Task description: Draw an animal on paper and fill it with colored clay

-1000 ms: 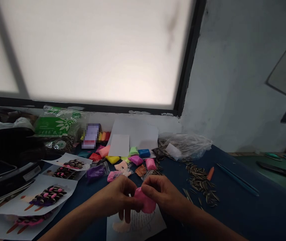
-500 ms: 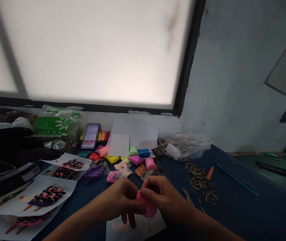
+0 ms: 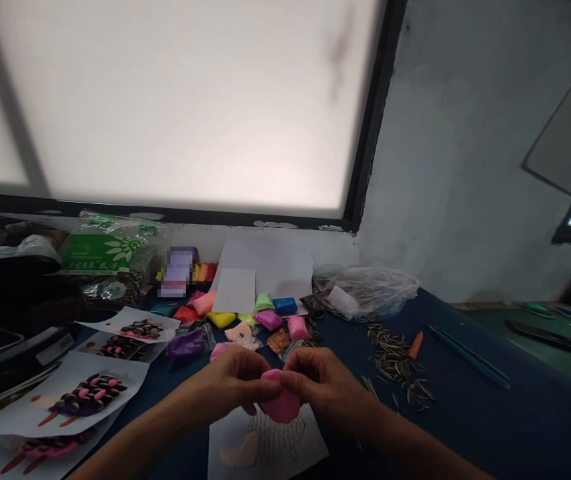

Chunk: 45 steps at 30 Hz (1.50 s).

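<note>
A flattened piece of pink modelling clay hangs between my hands, pinched along its upper edge. My left hand grips its left side with thumb and fingers. On the other side, my right hand pinches the clay between thumb and forefinger. Below them lies a white sheet with a drawing; it bears a hatched outline and a peach-coloured clay shape at its lower left. Just beyond my fingers are an orange-brown clay packet and a torn piece of peach clay.
Finished seed-and-clay pictures overlap at the left. Several coloured clay packets lie at the back. Sunflower seeds, an orange clay stick and blue tweezers are at the right. A clear plastic bag rests against the wall.
The pink clay has turned to face me more broadly and shifted slightly left. My left fingers have lifted off the drawing, which shows more now. The view has moved slightly.
</note>
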### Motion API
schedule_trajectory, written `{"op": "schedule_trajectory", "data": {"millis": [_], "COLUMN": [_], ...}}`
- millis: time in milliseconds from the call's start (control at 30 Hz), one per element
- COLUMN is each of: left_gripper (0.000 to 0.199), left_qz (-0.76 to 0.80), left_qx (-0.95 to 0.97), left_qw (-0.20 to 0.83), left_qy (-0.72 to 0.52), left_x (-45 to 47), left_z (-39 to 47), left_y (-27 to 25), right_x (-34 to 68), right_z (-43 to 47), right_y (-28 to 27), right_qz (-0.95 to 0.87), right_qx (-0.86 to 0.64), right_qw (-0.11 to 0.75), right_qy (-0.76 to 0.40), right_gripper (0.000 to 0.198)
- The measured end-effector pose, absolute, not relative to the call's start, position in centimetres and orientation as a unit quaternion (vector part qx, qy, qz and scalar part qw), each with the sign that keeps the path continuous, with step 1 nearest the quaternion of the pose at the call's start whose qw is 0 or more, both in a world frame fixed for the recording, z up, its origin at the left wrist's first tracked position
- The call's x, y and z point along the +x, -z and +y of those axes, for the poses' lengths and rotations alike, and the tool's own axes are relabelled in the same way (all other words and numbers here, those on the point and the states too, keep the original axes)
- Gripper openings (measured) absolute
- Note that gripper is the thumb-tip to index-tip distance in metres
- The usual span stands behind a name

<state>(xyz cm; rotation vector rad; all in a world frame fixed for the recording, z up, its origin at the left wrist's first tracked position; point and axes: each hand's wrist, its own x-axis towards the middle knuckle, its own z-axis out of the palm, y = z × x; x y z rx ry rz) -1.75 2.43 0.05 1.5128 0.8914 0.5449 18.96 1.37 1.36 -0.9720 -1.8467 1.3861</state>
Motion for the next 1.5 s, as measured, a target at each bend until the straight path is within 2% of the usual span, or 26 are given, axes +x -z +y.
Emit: {"op": "schedule_trajectory", "data": {"millis": [133,233,433,567,967,1233,1500], "left_gripper": [0.058,0.062,0.054,0.049,0.049,0.044,0.058], "left_qz": [0.387,0.389,0.383,0.38,0.387,0.38,0.377], "left_qx": [0.653,0.645,0.627,0.622,0.602,0.592,0.59], "left_qw": [0.602,0.606,0.632,0.638,0.636,0.649,0.655], "left_qy": [-0.249,-0.256,-0.248,-0.248,-0.289,-0.29,-0.285], "left_x": [-2.0,-2.0,-1.9,-1.8,-1.2,-1.6,-2.1], "left_z": [2.7,2.8,2.5,2.5,2.5,2.4,2.7], "left_y": [-0.1,0.0,0.1,0.4,1.5,0.2,0.0], "right_x": [19.0,19.0,19.0,18.9,18.9,18.9,19.0], "right_z": [1.4,1.4,1.2,1.2,1.1,1.2,1.3], "right_y": [-1.3,-1.3,-1.3,-1.3,-1.2,-1.0,-0.9], "right_qz": [-0.685,-0.69,-0.688,-0.69,-0.677,-0.695,-0.688], "right_qx": [-0.355,-0.356,-0.354,-0.348,-0.355,-0.349,-0.341], "right_qw": [0.334,0.331,0.328,0.331,0.355,0.296,0.313], "right_qy": [-0.542,-0.537,-0.542,-0.541,-0.539,-0.555,-0.559], "right_gripper": [0.049,0.047,0.038,0.042,0.047,0.054,0.056]}}
